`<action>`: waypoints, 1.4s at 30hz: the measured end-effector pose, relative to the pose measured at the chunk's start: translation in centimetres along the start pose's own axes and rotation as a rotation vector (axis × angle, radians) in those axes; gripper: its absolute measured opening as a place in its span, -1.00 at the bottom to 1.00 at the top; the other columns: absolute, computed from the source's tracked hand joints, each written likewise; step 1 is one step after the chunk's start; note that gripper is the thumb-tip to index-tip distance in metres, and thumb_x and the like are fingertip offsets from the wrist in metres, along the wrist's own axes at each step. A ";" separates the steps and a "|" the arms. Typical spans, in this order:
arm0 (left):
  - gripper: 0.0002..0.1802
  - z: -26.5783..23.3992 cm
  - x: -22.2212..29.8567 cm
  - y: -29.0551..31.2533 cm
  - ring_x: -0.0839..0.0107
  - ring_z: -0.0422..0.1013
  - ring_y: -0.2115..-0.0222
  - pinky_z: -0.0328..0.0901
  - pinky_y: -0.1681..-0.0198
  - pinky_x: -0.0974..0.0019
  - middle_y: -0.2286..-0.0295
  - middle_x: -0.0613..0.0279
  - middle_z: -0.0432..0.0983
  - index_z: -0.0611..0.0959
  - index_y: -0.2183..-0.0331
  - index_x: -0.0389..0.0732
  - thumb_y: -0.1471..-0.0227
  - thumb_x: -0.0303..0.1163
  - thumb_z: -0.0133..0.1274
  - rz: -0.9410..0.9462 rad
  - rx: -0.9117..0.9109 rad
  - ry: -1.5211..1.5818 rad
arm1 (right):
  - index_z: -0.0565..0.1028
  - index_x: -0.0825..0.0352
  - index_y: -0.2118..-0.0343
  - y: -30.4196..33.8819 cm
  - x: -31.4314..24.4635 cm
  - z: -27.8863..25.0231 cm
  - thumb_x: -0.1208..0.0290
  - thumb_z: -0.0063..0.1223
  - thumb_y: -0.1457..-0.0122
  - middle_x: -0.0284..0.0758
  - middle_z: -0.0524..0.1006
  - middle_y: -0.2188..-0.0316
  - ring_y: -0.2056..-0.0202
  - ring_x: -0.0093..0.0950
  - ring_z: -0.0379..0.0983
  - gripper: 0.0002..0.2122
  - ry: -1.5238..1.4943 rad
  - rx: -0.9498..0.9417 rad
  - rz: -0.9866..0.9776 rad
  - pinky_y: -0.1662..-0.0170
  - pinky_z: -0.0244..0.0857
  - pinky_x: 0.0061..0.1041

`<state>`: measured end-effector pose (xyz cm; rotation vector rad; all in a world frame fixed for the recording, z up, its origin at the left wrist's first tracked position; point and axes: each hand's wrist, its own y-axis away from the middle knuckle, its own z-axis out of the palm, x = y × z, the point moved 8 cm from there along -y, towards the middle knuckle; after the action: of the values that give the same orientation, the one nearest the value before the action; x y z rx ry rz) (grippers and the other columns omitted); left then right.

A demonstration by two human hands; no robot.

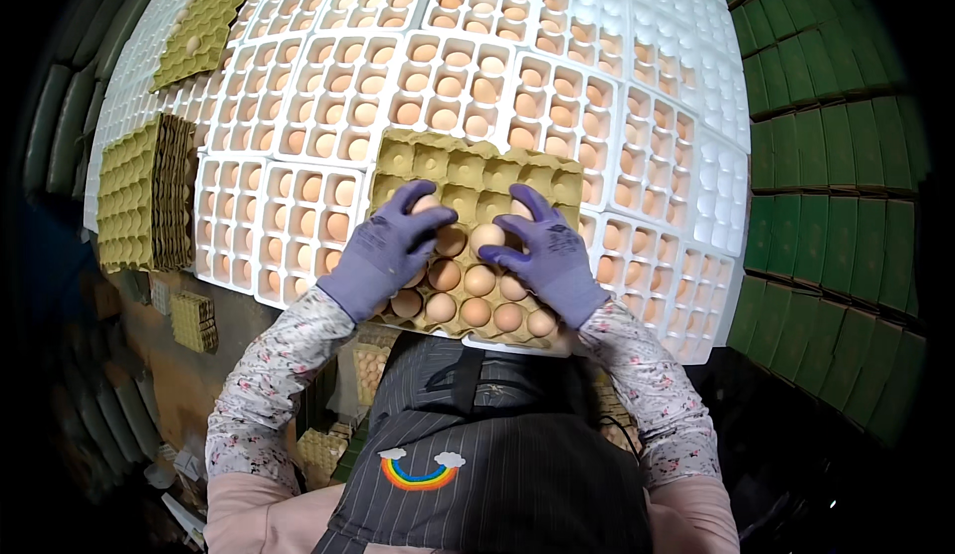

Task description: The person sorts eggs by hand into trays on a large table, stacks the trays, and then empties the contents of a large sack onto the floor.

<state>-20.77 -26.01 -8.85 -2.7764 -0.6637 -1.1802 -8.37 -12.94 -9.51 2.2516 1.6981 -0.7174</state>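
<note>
A tan pulp egg tray lies in front of me over the white foam trays. Its far rows show bare cups, while brown eggs fill its near rows. My left hand, in a purple glove, curls over the tray's left side with an egg between thumb and fingers. On the other side my right hand, gloved alike, closes around an egg between its fingers and thumb. Another egg shows under its index finger. The palms hide some eggs beneath them.
White foam trays with eggs in their cells cover the table around the pulp tray. Stacked pulp trays stand at the left, and another pulp tray holding an egg lies farther back. Green cartons are stacked along the right.
</note>
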 end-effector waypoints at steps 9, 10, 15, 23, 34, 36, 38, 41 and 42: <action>-0.63 1.6 0.3 -1.3 0.23 0.35 0.06 0.34 0.10 0.29 -0.05 0.19 0.27 0.60 0.09 -0.17 0.00 -0.38 0.15 -0.185 -0.080 0.202 | 0.20 0.31 -0.14 9.2 3.3 -6.5 0.01 -0.41 -0.36 -0.26 0.35 0.00 0.16 -0.45 0.40 -0.51 -1.280 -0.119 0.564 0.26 0.36 -0.49; -0.61 1.9 1.7 -2.0 0.33 0.36 0.05 0.32 0.07 0.37 -0.04 0.19 0.26 0.57 0.04 -0.24 -0.05 -0.40 0.12 -0.218 -0.070 0.408 | 0.24 0.32 -0.12 10.4 4.2 -6.5 0.00 -0.39 -0.35 -0.27 0.40 0.05 0.19 -0.47 0.42 -0.51 -1.326 -0.104 0.645 0.26 0.35 -0.51; -0.54 9.8 12.9 -8.3 0.18 0.37 0.03 0.31 0.00 0.25 -0.02 0.05 0.31 0.58 0.04 -0.12 0.01 -0.23 0.21 -0.015 -0.084 0.290 | 0.35 0.37 -0.09 18.2 12.4 -6.2 0.04 -0.33 -0.37 -0.29 0.51 0.18 0.30 -0.58 0.43 -0.52 -1.397 -0.014 0.875 0.28 0.34 -0.60; -0.48 27.6 26.2 -20.3 0.12 0.39 0.14 0.38 0.12 0.14 -0.06 0.05 0.29 0.56 0.07 -0.02 0.10 -0.10 0.24 0.134 -0.034 -0.323 | 0.47 0.40 0.03 22.0 30.5 -20.3 0.34 0.22 -0.09 -0.11 0.16 -0.20 -0.08 -0.24 0.30 -0.60 -0.057 0.372 0.665 -0.01 0.33 -0.38; -0.58 32.3 29.5 -28.5 0.09 0.47 0.20 0.40 0.18 0.11 0.09 0.03 0.41 0.46 -0.01 -0.11 -0.09 -0.32 0.03 0.042 -0.190 -0.362 | 0.43 0.16 -0.01 20.3 39.4 -19.0 0.28 -0.05 -0.22 -0.15 0.37 -0.04 0.03 -0.22 0.41 -0.70 0.011 0.103 0.494 0.06 0.36 -0.31; -0.58 32.5 30.5 -29.8 0.08 0.46 0.20 0.39 0.15 0.11 0.11 0.02 0.41 0.45 -0.02 -0.13 -0.10 -0.33 0.02 0.102 -0.073 -0.322 | 0.37 0.19 -0.07 19.1 39.7 -20.4 0.34 -0.08 -0.23 -0.17 0.39 -0.02 0.04 -0.19 0.39 -0.66 -0.142 0.151 0.473 0.05 0.34 -0.27; -0.53 34.0 31.3 -31.4 0.08 0.39 0.11 0.31 0.05 0.11 0.07 0.00 0.38 0.41 -0.07 -0.14 -0.10 -0.36 -0.01 0.241 0.101 0.040 | 0.36 0.20 -0.09 17.4 41.0 -21.4 0.37 -0.06 -0.20 -0.17 0.41 0.01 0.03 -0.17 0.37 -0.63 -0.185 0.394 0.391 0.03 0.31 -0.25; -0.45 36.0 30.7 -31.8 -0.01 0.23 -0.06 0.06 -0.19 0.02 -0.01 -0.10 0.31 0.32 -0.12 -0.25 -0.09 -0.36 -0.06 0.364 0.317 -0.073 | 0.33 0.22 -0.12 15.1 42.2 -19.4 0.46 -0.04 -0.14 -0.17 0.42 0.03 0.02 -0.15 0.35 -0.57 -0.170 0.434 0.301 -0.01 0.28 -0.27; -0.44 35.9 30.7 -31.2 -0.04 0.18 -0.10 -0.01 -0.23 0.01 -0.04 -0.13 0.28 0.31 -0.13 -0.28 -0.10 -0.35 -0.08 0.371 0.309 -0.147 | 0.34 0.22 -0.11 14.9 42.2 -18.8 0.49 -0.05 -0.15 -0.16 0.41 -0.01 0.03 -0.14 0.37 -0.58 -0.206 0.345 0.352 -0.01 0.30 -0.31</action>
<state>9.67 21.07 -16.48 -2.5843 -0.2862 -0.7390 19.09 26.47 -16.59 2.4999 1.1110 -1.1749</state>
